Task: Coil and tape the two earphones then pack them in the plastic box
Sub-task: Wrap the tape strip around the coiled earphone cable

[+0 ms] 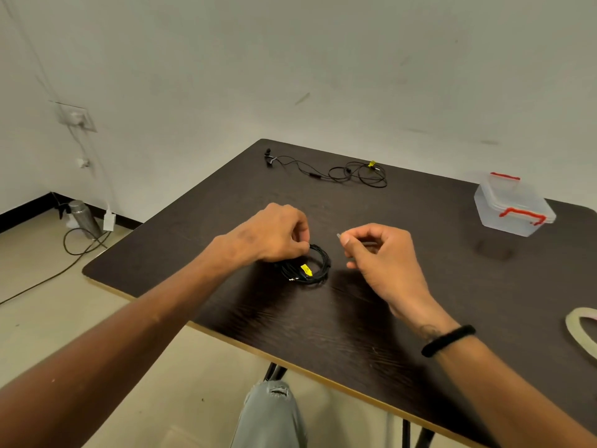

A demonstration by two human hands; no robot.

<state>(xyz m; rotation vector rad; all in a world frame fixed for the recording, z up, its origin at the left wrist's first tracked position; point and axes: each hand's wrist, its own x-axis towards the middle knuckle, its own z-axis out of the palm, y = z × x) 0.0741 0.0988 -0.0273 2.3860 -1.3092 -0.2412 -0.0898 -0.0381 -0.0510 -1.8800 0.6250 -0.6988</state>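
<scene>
The coiled earphone [307, 265] is lying flat on the dark desk [355, 318] as a round black loop with no clear long axis; a small yellow tag on it is pointing toward the desk's near edge. The left hand [274, 232] is curling its fingers and pinching the far-left rim of the coil. The right hand [378, 250], just right of the coil and not touching it, is holding a short clear strip of tape [339, 236] between thumb and curled fingers.

Beyond the coil, near the far edge, the second earphone [326, 171] is sprawling loose, its long run stretching left to right. The plastic box [513, 205], lidded with red clasps, is sitting far right of the coil. A tape roll [575, 328] is lying at the right edge. Bare desk is showing between coil and box.
</scene>
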